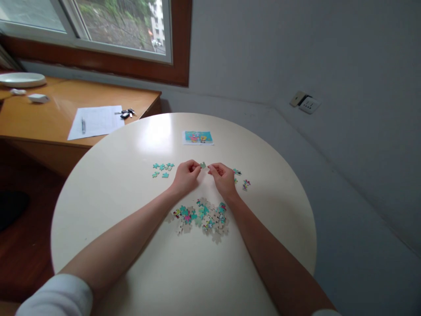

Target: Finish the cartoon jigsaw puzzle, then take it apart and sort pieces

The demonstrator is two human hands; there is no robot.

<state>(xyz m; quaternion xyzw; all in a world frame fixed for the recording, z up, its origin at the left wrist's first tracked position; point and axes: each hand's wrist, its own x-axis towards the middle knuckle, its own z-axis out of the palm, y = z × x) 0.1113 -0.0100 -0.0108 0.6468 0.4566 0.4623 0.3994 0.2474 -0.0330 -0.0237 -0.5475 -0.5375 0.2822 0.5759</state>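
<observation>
Both my hands rest on a round cream table (131,210). My left hand (186,175) is closed, pinching a small teal puzzle piece (203,165) at its fingertips. My right hand (224,177) is closed too, its fingertips right beside that piece; what it holds is hidden. A heap of loose puzzle pieces (200,218) lies between my wrists. Several teal pieces (162,169) lie to the left of my left hand. A few coloured pieces (245,184) lie to the right of my right hand. A small reference picture (198,137) lies further back.
A wooden desk (42,114) stands at the left under a window, with a sheet of paper (95,121), a pen, keys (126,113), a white plate (21,79) and small white objects. A wall socket (308,104) is on the grey wall at the right.
</observation>
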